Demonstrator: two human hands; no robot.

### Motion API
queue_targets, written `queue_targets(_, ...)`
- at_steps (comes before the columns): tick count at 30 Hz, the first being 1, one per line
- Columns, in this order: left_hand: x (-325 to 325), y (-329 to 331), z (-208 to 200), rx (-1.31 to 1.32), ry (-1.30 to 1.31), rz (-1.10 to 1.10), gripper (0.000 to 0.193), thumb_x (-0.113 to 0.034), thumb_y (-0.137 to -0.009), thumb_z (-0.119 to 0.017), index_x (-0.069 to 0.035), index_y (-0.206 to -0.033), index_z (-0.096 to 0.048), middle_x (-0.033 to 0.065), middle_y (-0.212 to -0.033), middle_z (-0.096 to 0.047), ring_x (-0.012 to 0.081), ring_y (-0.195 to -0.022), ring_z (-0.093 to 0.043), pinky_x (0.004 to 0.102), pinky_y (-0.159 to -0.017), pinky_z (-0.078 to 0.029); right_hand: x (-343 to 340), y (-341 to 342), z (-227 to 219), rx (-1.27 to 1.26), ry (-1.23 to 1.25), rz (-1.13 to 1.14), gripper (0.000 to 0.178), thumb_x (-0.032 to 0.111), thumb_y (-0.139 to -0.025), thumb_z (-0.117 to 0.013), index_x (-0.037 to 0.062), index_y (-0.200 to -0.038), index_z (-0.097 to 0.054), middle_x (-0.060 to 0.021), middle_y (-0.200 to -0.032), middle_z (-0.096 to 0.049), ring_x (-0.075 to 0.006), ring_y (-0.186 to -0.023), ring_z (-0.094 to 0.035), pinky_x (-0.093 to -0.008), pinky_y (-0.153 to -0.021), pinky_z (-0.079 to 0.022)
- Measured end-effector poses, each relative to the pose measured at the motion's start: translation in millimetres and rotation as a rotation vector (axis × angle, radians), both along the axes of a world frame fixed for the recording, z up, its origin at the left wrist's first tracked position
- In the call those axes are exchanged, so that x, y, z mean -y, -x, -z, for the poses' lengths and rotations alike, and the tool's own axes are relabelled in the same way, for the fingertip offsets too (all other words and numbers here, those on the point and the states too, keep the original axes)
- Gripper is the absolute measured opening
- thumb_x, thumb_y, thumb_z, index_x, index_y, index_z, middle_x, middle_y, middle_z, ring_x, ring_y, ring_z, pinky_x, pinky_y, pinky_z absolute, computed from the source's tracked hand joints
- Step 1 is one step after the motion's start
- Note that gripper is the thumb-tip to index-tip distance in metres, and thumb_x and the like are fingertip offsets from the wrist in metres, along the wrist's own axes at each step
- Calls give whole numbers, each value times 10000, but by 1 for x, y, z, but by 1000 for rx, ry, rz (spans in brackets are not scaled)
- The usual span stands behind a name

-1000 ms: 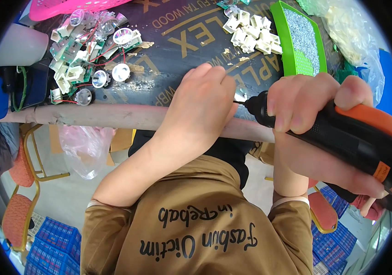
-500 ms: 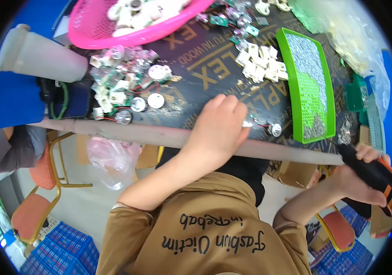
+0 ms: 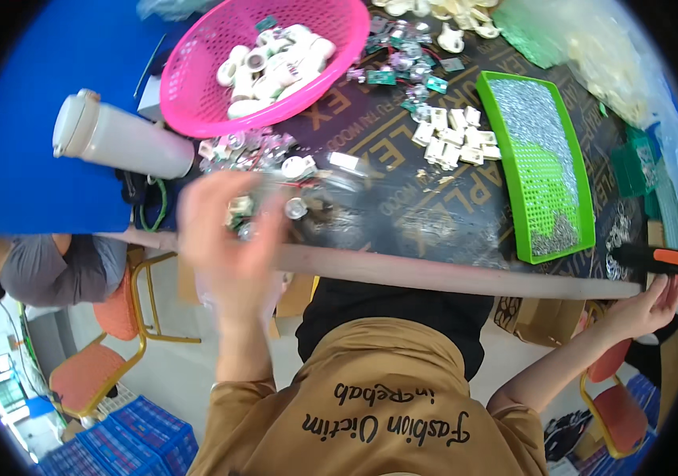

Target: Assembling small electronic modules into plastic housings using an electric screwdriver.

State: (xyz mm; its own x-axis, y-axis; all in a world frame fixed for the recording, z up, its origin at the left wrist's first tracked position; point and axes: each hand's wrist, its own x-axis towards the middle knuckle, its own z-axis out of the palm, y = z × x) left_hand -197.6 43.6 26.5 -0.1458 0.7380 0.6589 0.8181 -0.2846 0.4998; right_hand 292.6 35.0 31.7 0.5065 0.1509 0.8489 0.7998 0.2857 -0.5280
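A small white and silver part (image 3: 237,214) is pinched in the blurred fingers of the left hand (image 3: 228,238), above the table edge (image 3: 434,274). The right hand (image 3: 650,305), fingers spread, is held far right beside the orange-and-black screwdriver (image 3: 656,258), its long axis lying left-right.

Bare worktop (image 3: 402,206) lies open between the small parts (image 3: 248,147) and the green tray (image 3: 585,214) (a wide gap); pink basket (image 3: 196,103) and bottle (image 3: 117,143) block the far left.
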Motion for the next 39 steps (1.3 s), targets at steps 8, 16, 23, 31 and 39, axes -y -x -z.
queue_targets(8,-20,94,35,-186,122,-254,218,-106,-940,-585,40,-1091,-642,170,-1160,-647,318,-1057,-590,379,-934,-443,11,128,28,372,111,-400,168,-52,-823,-602,-30,-987,-574,-165,-951,-616,-294,-841,-600,-407,-775,-500)
queue_targets(16,-20,48,41,233,163,-104,436,-119,-1003,-408,7,-1420,-414,204,-1382,-505,307,-1272,-493,372,-1064,-358,-73,212,-4,483,658,-862,157,13,-809,-661,43,-959,-628,-112,-924,-608,-313,-864,-592,-384,-758,-480)
queue_targets(23,-21,47,53,-108,32,-236,564,-161,-935,-573,-5,-1436,-368,234,-1437,-396,384,-1309,-396,452,-1082,-304,-123,241,7,642,831,-658,198,34,-866,-557,5,-1050,-624,-134,-985,-607,-310,-939,-590,-401,-829,-498)
queue_targets(31,-15,30,49,-171,142,-188,479,-165,-886,-635,-51,-1338,-522,202,-1440,-393,391,-1297,-383,474,-1075,-299,-165,270,5,767,914,-557,366,-3,-819,-554,33,-1181,-595,-187,-1091,-619,-368,-1032,-588,-444,-882,-484)
queue_targets(39,-16,33,47,-211,135,-124,432,-208,-944,-526,-48,-1346,-530,192,-1462,-418,396,-1385,-305,499,-1116,-234,-197,238,13,261,938,-840,211,80,-848,-602,43,-1042,-678,-175,-911,-684,-317,-875,-669,-399,-812,-519)
